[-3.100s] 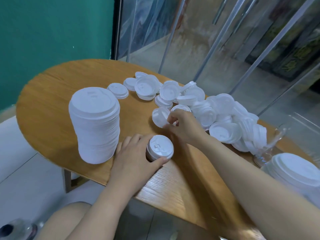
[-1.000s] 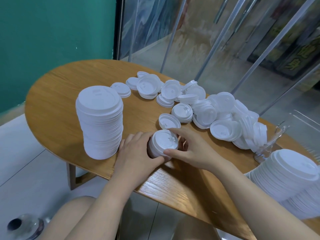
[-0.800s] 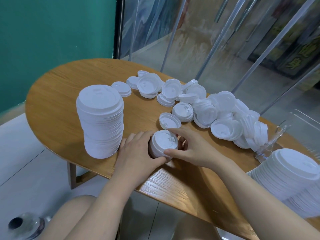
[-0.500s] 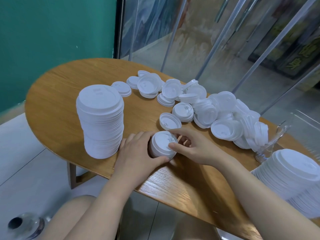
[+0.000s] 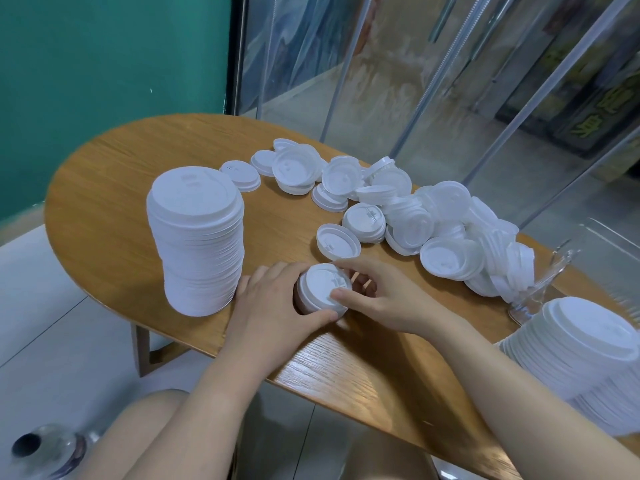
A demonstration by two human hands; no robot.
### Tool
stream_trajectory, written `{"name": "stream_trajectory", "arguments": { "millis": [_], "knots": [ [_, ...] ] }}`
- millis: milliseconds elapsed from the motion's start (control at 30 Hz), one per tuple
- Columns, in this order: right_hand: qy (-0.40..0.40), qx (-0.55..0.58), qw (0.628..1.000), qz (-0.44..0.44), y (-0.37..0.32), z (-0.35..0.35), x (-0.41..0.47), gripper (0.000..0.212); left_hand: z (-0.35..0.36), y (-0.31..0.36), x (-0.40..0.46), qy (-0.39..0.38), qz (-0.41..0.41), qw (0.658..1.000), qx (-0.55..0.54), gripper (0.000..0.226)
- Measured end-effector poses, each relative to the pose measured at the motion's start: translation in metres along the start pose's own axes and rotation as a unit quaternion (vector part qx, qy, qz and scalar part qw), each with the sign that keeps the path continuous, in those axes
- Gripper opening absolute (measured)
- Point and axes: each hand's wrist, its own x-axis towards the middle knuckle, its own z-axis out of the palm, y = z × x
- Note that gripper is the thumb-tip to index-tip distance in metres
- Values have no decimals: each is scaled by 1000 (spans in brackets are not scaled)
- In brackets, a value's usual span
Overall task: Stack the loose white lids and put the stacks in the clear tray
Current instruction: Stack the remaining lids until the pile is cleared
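A small stack of white lids (image 5: 320,289) stands near the table's front edge, held between both hands. My left hand (image 5: 273,310) curls round its left side, thumb along the front. My right hand (image 5: 384,299) grips it from the right, thumb pressing on the top lid. A heap of loose white lids (image 5: 415,216) spreads across the table behind. One upturned lid (image 5: 337,241) lies just beyond the small stack. The clear tray (image 5: 550,275) shows at the right edge, with a tilted lid stack (image 5: 585,351) in front of it.
A tall stack of larger white lids (image 5: 195,237) stands left of my left hand. The oval wooden table (image 5: 114,188) ends close in front of me. Glass panels rise behind the table and a teal wall is at the left. A glass bottle (image 5: 41,448) sits on the floor.
My right hand came back from the heap with a lid and set it on the small stack. Over the last second its thumb slid onto the top lid; my left hand stayed.
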Motion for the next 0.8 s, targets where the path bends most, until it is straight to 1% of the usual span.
{"name": "stream_trajectory", "arguments": {
  "millis": [33, 100, 133, 167, 200, 267, 333, 500, 600, 700, 767, 800],
  "knots": [
    [24, 5, 1000, -10, 1, 1, 1, 37, 0, 0, 0, -1, 1, 1000, -1, 75],
    [103, 13, 994, -19, 9, 1, 7, 27, 0, 0, 1, 1, 2, 1000, 3, 75],
    [133, 0, 991, -19, 14, -1, 11, 25, 0, 0, 1, 0, 0, 1000, 5, 75],
    [147, -26, 989, -20, 20, -3, 15, 26, 0, 0, 1, 0, -2, 1000, 5, 75],
    [144, -62, 987, -23, 26, -5, 20, 29, 0, 0, 1, 0, -3, 1000, 5, 75],
    [107, -123, 986, -29, 33, -6, 27, 41, 0, 0, 1, 0, -2, 1000, 5, 74],
    [79, -147, 986, -30, 34, -4, 33, 45, 0, 0, 1, -1, -3, 1000, 4, 74],
    [128, -160, 978, -44, 35, -1, 41, 29, 1, -2, 2, -2, -3, 1000, -1, 76],
    [157, -144, 976, -37, 35, -1, 39, 10, 0, -3, 1, -3, -1, 1000, -6, 76],
    [191, -117, 974, -20, 33, -5, 28, 19, -1, -3, 1, -2, 3, 1000, -7, 75],
    [209, -92, 973, -17, 30, -8, 13, 9, 0, -3, 2, -5, 2, 1000, -6, 75],
    [215, -64, 974, -12, 29, -8, 5, 13, 0, -3, 1, -6, 1, 1000, -5, 75]
  ]
}}
